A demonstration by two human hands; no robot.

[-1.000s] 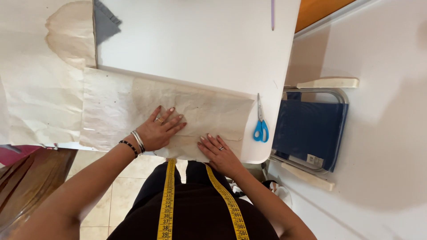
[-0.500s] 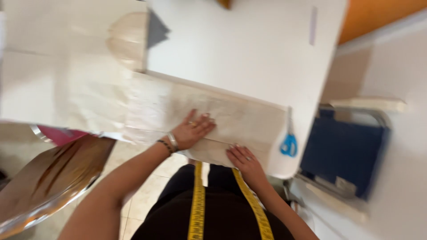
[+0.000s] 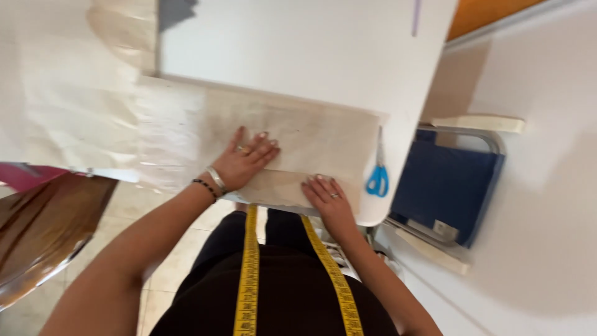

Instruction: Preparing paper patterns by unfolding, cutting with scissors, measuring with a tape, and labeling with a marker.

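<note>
From the head camera, looking straight down: my left hand (image 3: 245,158) lies flat with fingers spread, its grip released, palm pressed on the folded beige paper (image 3: 298,140) that covers the near edge of the white desk (image 3: 298,43). My right hand (image 3: 326,196) sits at about four o'clock from the left one, also flat and released, its fingertips on the paper's near fold right at the desk's rim. The two hands are near each other but apart.

The paper runs from nine o'clock, where it hangs off the desk in a crumpled sheet, across to three o'clock, where it ends just beside the blue-handled scissors (image 3: 377,168). The scissors lie on the desk with blades pointing to twelve o'clock.

Beyond the desk's edge at three o'clock stands a blue folding chair (image 3: 444,186). At six o'clock a yellow measuring tape (image 3: 249,274) hangs in two strands down my dark clothing. At eight o'clock a brown wooden surface (image 3: 37,233) shows over the tiled floor (image 3: 168,274).
</note>
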